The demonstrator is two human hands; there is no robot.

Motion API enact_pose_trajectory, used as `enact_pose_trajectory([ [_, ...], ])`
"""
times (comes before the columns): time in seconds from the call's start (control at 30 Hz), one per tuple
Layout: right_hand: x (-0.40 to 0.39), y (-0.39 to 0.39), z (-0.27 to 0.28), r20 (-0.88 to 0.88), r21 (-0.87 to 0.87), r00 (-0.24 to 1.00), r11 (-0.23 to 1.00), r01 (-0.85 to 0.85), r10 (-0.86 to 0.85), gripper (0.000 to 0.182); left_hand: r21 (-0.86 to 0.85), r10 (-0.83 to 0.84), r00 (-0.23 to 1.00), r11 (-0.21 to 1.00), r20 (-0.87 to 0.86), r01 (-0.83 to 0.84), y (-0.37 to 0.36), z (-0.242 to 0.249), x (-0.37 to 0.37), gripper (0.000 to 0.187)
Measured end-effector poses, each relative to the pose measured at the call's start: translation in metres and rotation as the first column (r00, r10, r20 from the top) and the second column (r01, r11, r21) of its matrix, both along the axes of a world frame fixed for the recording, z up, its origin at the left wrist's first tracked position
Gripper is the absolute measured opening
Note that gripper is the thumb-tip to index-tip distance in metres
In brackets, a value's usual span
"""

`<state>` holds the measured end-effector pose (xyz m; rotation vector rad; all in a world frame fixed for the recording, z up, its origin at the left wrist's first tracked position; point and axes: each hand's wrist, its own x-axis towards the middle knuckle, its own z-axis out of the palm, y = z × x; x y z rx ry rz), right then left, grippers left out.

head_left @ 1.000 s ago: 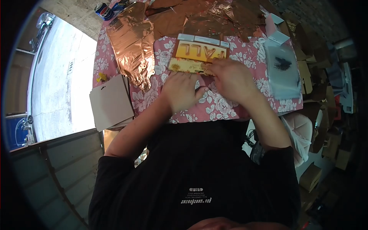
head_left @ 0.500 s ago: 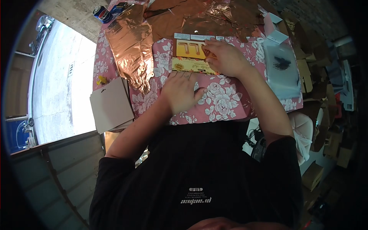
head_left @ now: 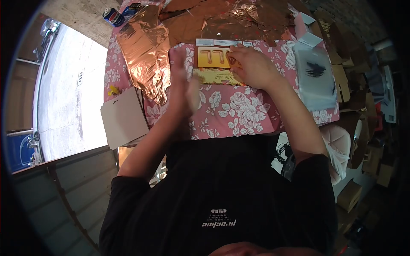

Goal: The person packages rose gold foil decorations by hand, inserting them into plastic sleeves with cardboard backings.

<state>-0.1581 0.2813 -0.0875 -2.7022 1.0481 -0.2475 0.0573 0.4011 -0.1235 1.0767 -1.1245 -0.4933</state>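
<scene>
A yellow printed card (head_left: 215,76) lies on the pink floral tablecloth (head_left: 247,113), with letter shapes on its upper part and a white printed strip (head_left: 226,43) along its far edge. My right hand (head_left: 252,66) rests on the card's right side, fingers apart and laid over its surface. Left of the card, my left hand (head_left: 183,87) is raised edge-on and smeared by motion, touching nothing that I can make out. Beyond it on the left lies a shiny copper-coloured foil piece (head_left: 147,51).
Grey-brown cardboard sheets (head_left: 124,119) lie at the left table edge. A blue can (head_left: 113,17) stands at the back left. Clear plastic bags (head_left: 315,79) and a white box (head_left: 308,32) are on the right. More copper foil (head_left: 188,25) covers the back.
My left hand has lifted off the card's near edge and moved left, turning edge-on. My right hand stays on the card, which has shifted slightly.
</scene>
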Motion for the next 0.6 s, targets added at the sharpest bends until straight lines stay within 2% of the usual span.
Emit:
enact_pose_trajectory([
  [0.03, 0.000, 0.000, -0.002, 0.005, -0.019, 1.000, 1.000, -0.002, 0.002, 0.046, 0.001, -0.002, 1.000, 1.000, 0.002, 0.002, -0.003, 0.000, 0.008, 0.051],
  [0.07, 0.001, 0.000, -0.003, 0.010, -0.036, 1.000, 0.999, -0.005, 0.005, 0.046, 0.069, -0.032, 0.953, 0.998, 0.300, 0.012, -0.006, 0.025, 0.017, 0.054],
  [0.1, 0.001, -0.001, -0.003, 0.010, -0.034, 1.000, 0.999, -0.007, 0.007, 0.046, 0.137, -0.079, 0.820, 0.991, 0.567, 0.000, -0.009, 0.042, 0.023, 0.057],
  [0.13, 0.001, -0.003, -0.002, 0.014, -0.010, 1.000, 1.000, -0.008, 0.009, 0.046, 0.138, -0.076, 0.820, 0.990, 0.567, -0.004, -0.016, 0.046, 0.020, 0.057],
  [0.2, 0.001, -0.005, -0.001, 0.018, 0.011, 1.000, 1.000, -0.016, 0.016, 0.046, 0.217, -0.223, 0.429, 0.974, 0.875, 0.064, -0.036, 0.049, 0.008, 0.063],
  [0.23, 0.001, -0.007, -0.003, 0.055, -0.004, 0.998, 1.000, -0.030, 0.031, 0.040, 0.232, -0.240, 0.365, 0.970, 0.900, 0.067, -0.047, 0.033, 0.006, 0.064],
  [0.3, 0.000, -0.009, -0.008, 0.091, -0.024, 0.995, 0.999, -0.041, 0.043, 0.033, 0.275, -0.282, 0.334, 0.959, 0.899, 0.068, -0.062, 0.012, 0.004, 0.065],
  [0.37, -0.001, -0.009, -0.011, 0.175, -0.167, 0.982, 0.985, -0.038, 0.067, 0.029, 0.322, -0.329, 0.300, 0.944, 0.895, 0.074, -0.068, 0.000, 0.003, 0.065],
  [0.4, -0.002, -0.011, -0.009, 0.175, -0.166, 0.983, 0.986, -0.034, 0.063, 0.029, 0.308, -0.316, 0.280, 0.948, 0.906, 0.075, -0.068, -0.004, 0.003, 0.066],
  [0.47, -0.001, -0.019, 0.002, 0.084, 0.016, 0.996, 1.000, -0.025, 0.023, 0.032, 0.296, -0.306, 0.261, 0.952, 0.916, 0.076, -0.068, -0.009, 0.004, 0.066],
  [0.5, 0.002, -0.025, 0.008, 0.084, 0.017, 0.996, 1.000, -0.025, 0.024, 0.032, 0.285, -0.295, 0.247, 0.955, 0.923, 0.076, -0.068, -0.009, 0.004, 0.066],
  [0.53, 0.006, -0.035, 0.013, 0.198, 0.034, 0.964, 0.984, 0.174, -0.177, 0.030, 0.274, -0.284, 0.234, 0.959, 0.930, 0.073, -0.067, -0.009, 0.005, 0.065],
  [0.57, 0.011, -0.045, 0.015, 0.303, 0.075, 0.880, 0.930, 0.361, -0.366, 0.028, 0.276, -0.284, 0.236, 0.959, 0.929, 0.069, -0.066, -0.008, 0.005, 0.065],
  [0.6, 0.014, -0.062, 0.013, 0.302, 0.076, 0.882, 0.931, 0.357, -0.362, 0.028, 0.287, -0.294, 0.236, 0.956, 0.926, 0.065, -0.066, -0.006, 0.004, 0.065],
])
